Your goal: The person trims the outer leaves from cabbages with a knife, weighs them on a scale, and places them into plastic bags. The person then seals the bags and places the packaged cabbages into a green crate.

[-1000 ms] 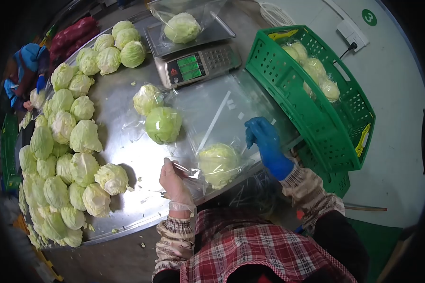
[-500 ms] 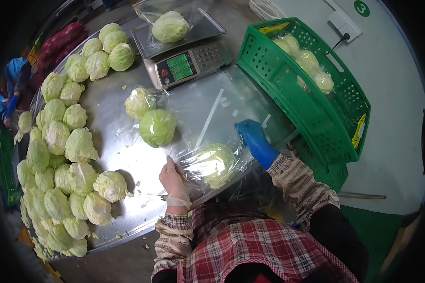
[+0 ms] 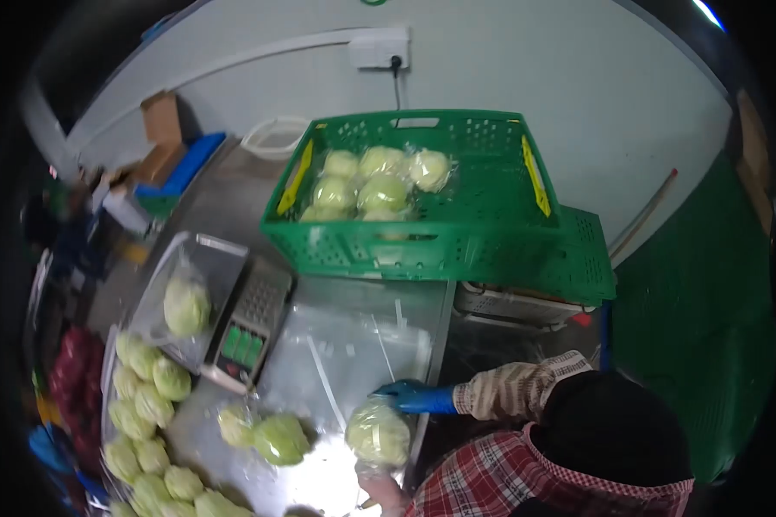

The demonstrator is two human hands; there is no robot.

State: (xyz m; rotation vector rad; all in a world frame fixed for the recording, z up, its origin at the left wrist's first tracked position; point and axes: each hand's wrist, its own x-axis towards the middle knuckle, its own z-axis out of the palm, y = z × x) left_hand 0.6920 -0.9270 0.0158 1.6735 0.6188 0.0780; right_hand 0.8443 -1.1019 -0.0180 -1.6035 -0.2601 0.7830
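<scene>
A pale green cabbage in clear plastic film (image 3: 378, 435) is held between my two hands over the near edge of the steel table (image 3: 272, 401). My right hand (image 3: 409, 397), in a blue glove, is closed over the cabbage's far side. At its near side is my left hand (image 3: 381, 491), partly cut by the frame's bottom and blurred; its fingers seem closed on the film. Left of it lie a greener wrapped cabbage (image 3: 280, 439) and a paler wrapped one (image 3: 234, 426), touching each other.
A green crate (image 3: 405, 250) at the back holds several wrapped cabbages (image 3: 383, 193). On the left, a scale (image 3: 248, 323) bears a bagged cabbage (image 3: 186, 306). Several bare cabbages (image 3: 153, 405) are piled at the table's left. Clear film sheets (image 3: 345, 323) lie flat beyond my hands.
My view has swung right toward the crate. My right hand has moved from beside the cabbage onto it, and the film now lies closer around it.
</scene>
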